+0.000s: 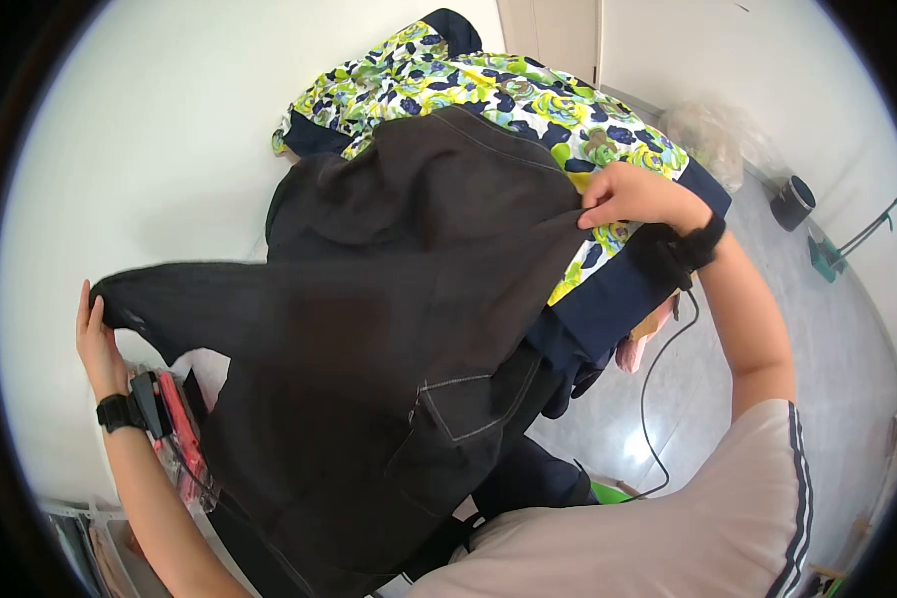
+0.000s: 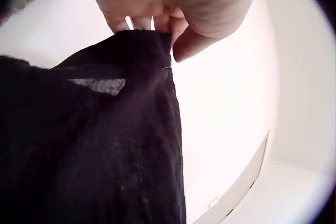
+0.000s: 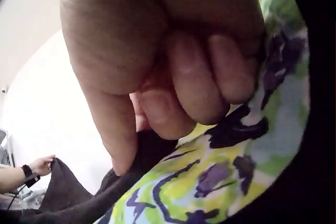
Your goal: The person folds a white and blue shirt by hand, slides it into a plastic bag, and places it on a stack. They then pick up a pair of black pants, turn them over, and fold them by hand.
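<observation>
A black garment (image 1: 369, 309) with pale stitching and a stitched pocket is spread between the two hands in the head view. My left hand (image 1: 100, 344) pinches one end of it at the far left. The left wrist view has the thumb and fingers of the left hand (image 2: 178, 3) on the hemmed black edge (image 2: 142, 43), near a small pale patch. My right hand (image 1: 633, 194) pinches the opposite side between thumb and curled fingers. Under the garment and beyond it lies a floral cloth item (image 1: 558, 105) in yellow, green and navy, close beside the right hand (image 3: 168, 66) in the right wrist view.
Pink and red plastic-wrapped items (image 1: 181, 429) lie below the left wrist. To the right on the grey floor (image 1: 817, 339) stand a black bin (image 1: 793, 203), a green dustpan (image 1: 825, 259) and a clear plastic bag (image 1: 708, 140). A cable (image 1: 644, 399) hangs from the right wrist.
</observation>
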`<state>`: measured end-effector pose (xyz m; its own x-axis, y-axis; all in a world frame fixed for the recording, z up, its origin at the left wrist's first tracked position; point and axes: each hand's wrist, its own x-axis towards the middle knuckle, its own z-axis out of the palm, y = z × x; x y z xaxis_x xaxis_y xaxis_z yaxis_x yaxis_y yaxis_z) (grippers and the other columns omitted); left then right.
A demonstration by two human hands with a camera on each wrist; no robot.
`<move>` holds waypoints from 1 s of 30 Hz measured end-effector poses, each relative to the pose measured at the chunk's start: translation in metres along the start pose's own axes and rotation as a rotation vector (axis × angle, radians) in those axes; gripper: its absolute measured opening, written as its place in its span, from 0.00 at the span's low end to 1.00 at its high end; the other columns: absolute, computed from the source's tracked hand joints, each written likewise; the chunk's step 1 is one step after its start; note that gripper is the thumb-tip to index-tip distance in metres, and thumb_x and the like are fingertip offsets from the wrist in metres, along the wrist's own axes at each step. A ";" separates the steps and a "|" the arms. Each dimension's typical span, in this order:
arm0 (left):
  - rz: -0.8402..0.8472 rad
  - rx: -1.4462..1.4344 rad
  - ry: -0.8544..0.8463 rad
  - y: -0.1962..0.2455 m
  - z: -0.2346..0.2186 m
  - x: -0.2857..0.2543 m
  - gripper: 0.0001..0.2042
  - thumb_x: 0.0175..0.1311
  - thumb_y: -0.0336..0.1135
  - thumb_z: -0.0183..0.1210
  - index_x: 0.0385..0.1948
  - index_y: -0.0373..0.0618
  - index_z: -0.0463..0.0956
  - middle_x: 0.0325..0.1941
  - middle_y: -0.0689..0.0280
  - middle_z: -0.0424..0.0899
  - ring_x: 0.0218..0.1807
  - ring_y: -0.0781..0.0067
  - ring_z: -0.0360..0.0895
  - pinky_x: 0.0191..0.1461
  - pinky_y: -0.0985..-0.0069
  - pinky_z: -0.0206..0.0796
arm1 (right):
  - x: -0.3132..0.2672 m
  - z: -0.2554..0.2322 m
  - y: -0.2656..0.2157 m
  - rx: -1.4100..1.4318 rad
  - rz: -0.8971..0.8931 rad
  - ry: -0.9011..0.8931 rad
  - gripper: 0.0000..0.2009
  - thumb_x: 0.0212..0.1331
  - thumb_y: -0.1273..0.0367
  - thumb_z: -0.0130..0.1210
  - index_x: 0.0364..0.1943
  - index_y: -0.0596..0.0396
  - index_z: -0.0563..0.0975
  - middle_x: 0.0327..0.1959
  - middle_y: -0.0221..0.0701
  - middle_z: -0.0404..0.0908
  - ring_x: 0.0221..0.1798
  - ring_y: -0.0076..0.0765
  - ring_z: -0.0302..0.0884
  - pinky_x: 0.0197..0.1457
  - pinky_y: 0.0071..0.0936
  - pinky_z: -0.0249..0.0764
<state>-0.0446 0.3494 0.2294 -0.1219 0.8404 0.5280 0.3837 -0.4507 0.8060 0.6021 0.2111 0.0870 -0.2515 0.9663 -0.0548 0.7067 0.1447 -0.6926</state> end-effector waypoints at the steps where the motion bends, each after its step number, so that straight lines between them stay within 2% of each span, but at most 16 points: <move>1: 0.068 0.055 -0.006 -0.003 0.002 0.001 0.21 0.65 0.30 0.50 0.61 0.41 0.64 0.52 0.61 0.75 0.51 0.77 0.72 0.58 0.77 0.60 | -0.004 -0.002 0.002 0.054 0.056 0.011 0.10 0.51 0.67 0.63 0.23 0.61 0.78 0.17 0.21 0.72 0.24 0.16 0.65 0.29 0.20 0.63; 2: -0.043 -0.050 0.033 0.002 0.015 -0.003 0.23 0.64 0.31 0.51 0.62 0.45 0.63 0.56 0.60 0.72 0.57 0.75 0.68 0.63 0.74 0.54 | -0.007 -0.003 0.004 0.053 0.055 -0.002 0.10 0.51 0.67 0.63 0.23 0.61 0.78 0.17 0.21 0.72 0.24 0.16 0.65 0.29 0.20 0.63; 3: -0.010 -0.041 -0.027 -0.006 0.020 0.001 0.27 0.63 0.35 0.53 0.65 0.50 0.58 0.62 0.58 0.67 0.63 0.70 0.63 0.67 0.71 0.46 | -0.009 -0.004 0.006 0.061 0.058 0.013 0.09 0.50 0.68 0.63 0.24 0.62 0.78 0.17 0.21 0.72 0.24 0.15 0.66 0.29 0.19 0.63; 5: -0.182 0.118 -0.099 -0.014 0.038 -0.009 0.32 0.62 0.39 0.54 0.68 0.54 0.52 0.66 0.56 0.62 0.66 0.65 0.59 0.69 0.71 0.41 | -0.011 -0.001 0.009 0.084 0.064 0.028 0.07 0.50 0.71 0.62 0.26 0.62 0.78 0.18 0.20 0.73 0.25 0.15 0.67 0.29 0.18 0.64; 7: -0.514 0.479 -0.281 -0.018 0.050 -0.016 0.35 0.61 0.42 0.54 0.69 0.56 0.46 0.67 0.54 0.60 0.66 0.63 0.59 0.70 0.70 0.41 | -0.011 0.000 0.006 0.005 0.051 0.041 0.08 0.49 0.71 0.63 0.28 0.62 0.77 0.21 0.22 0.75 0.27 0.16 0.68 0.30 0.18 0.65; 10: -0.475 0.442 -0.427 -0.006 0.048 -0.044 0.30 0.62 0.44 0.53 0.66 0.53 0.55 0.64 0.56 0.64 0.65 0.67 0.61 0.67 0.70 0.48 | -0.011 0.006 0.019 0.010 0.073 0.088 0.09 0.50 0.71 0.62 0.32 0.62 0.77 0.24 0.24 0.75 0.30 0.17 0.70 0.32 0.19 0.66; 11: -0.423 0.441 -0.488 0.013 0.044 -0.063 0.28 0.62 0.45 0.53 0.64 0.52 0.59 0.63 0.57 0.66 0.64 0.68 0.62 0.66 0.70 0.51 | -0.011 0.008 0.015 -0.041 0.039 0.109 0.08 0.51 0.70 0.61 0.28 0.62 0.76 0.22 0.22 0.73 0.27 0.16 0.68 0.30 0.17 0.64; 12: -0.398 0.481 -0.510 0.030 0.042 -0.085 0.25 0.63 0.44 0.53 0.62 0.48 0.63 0.62 0.59 0.67 0.63 0.69 0.63 0.66 0.70 0.52 | -0.004 0.001 0.022 -0.087 0.069 -0.011 0.08 0.51 0.70 0.60 0.27 0.61 0.74 0.21 0.20 0.69 0.26 0.15 0.65 0.29 0.18 0.62; 13: -0.365 0.519 -0.527 0.043 0.034 -0.103 0.23 0.64 0.43 0.52 0.59 0.45 0.66 0.61 0.60 0.68 0.61 0.69 0.64 0.65 0.71 0.53 | -0.004 0.008 0.029 -0.061 0.023 0.085 0.09 0.52 0.71 0.60 0.25 0.60 0.72 0.21 0.20 0.67 0.26 0.15 0.63 0.28 0.19 0.60; 15: -0.357 0.544 -0.635 0.039 -0.006 -0.133 0.19 0.65 0.40 0.53 0.55 0.42 0.70 0.59 0.63 0.70 0.58 0.72 0.67 0.63 0.75 0.55 | 0.000 0.007 0.046 0.016 0.105 0.070 0.07 0.54 0.70 0.59 0.28 0.57 0.73 0.23 0.17 0.67 0.27 0.13 0.62 0.28 0.16 0.58; 16: -0.455 0.445 -0.649 0.037 -0.023 -0.156 0.18 0.65 0.38 0.53 0.53 0.39 0.70 0.56 0.65 0.73 0.57 0.73 0.69 0.61 0.78 0.58 | 0.002 0.005 0.062 0.038 0.131 0.079 0.08 0.55 0.68 0.58 0.29 0.56 0.72 0.23 0.16 0.66 0.27 0.12 0.62 0.28 0.15 0.57; 17: -0.467 0.553 -0.700 0.042 -0.038 -0.176 0.18 0.65 0.36 0.54 0.53 0.38 0.70 0.53 0.64 0.74 0.56 0.74 0.69 0.59 0.77 0.61 | 0.007 0.003 0.071 0.080 0.125 0.028 0.10 0.56 0.66 0.58 0.27 0.55 0.71 0.23 0.15 0.64 0.27 0.11 0.59 0.28 0.15 0.55; 21: -0.698 0.499 -0.675 0.015 -0.093 -0.269 0.18 0.59 0.31 0.59 0.52 0.39 0.71 0.52 0.66 0.74 0.53 0.74 0.70 0.59 0.75 0.62 | 0.009 -0.005 0.073 -0.045 0.102 0.011 0.15 0.57 0.62 0.57 0.22 0.56 0.69 0.20 0.17 0.61 0.26 0.16 0.56 0.29 0.19 0.53; 23: -0.607 0.557 -0.596 -0.006 -0.106 -0.308 0.19 0.53 0.32 0.64 0.48 0.41 0.75 0.46 0.67 0.78 0.47 0.73 0.72 0.51 0.76 0.65 | 0.015 0.000 0.074 -0.073 0.058 0.057 0.16 0.57 0.61 0.57 0.22 0.57 0.69 0.20 0.18 0.62 0.26 0.17 0.57 0.29 0.20 0.54; 27: -0.492 0.609 -0.450 -0.044 -0.114 -0.348 0.16 0.51 0.32 0.65 0.41 0.39 0.75 0.40 0.62 0.79 0.44 0.69 0.73 0.48 0.74 0.65 | 0.012 0.011 0.050 -0.230 0.021 0.114 0.17 0.56 0.61 0.59 0.21 0.60 0.69 0.20 0.21 0.63 0.25 0.18 0.58 0.28 0.21 0.55; 30: -0.344 0.661 -0.538 -0.060 -0.118 -0.354 0.12 0.51 0.31 0.64 0.34 0.37 0.74 0.35 0.63 0.76 0.40 0.68 0.73 0.45 0.73 0.64 | 0.005 0.019 0.027 -0.180 0.083 0.137 0.15 0.53 0.64 0.61 0.22 0.58 0.69 0.19 0.18 0.64 0.23 0.15 0.58 0.26 0.20 0.54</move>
<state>-0.1322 0.0437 0.0255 0.0525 0.9977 -0.0418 0.8707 -0.0252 0.4912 0.6074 0.2162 0.0547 -0.1040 0.9946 0.0002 0.8308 0.0870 -0.5497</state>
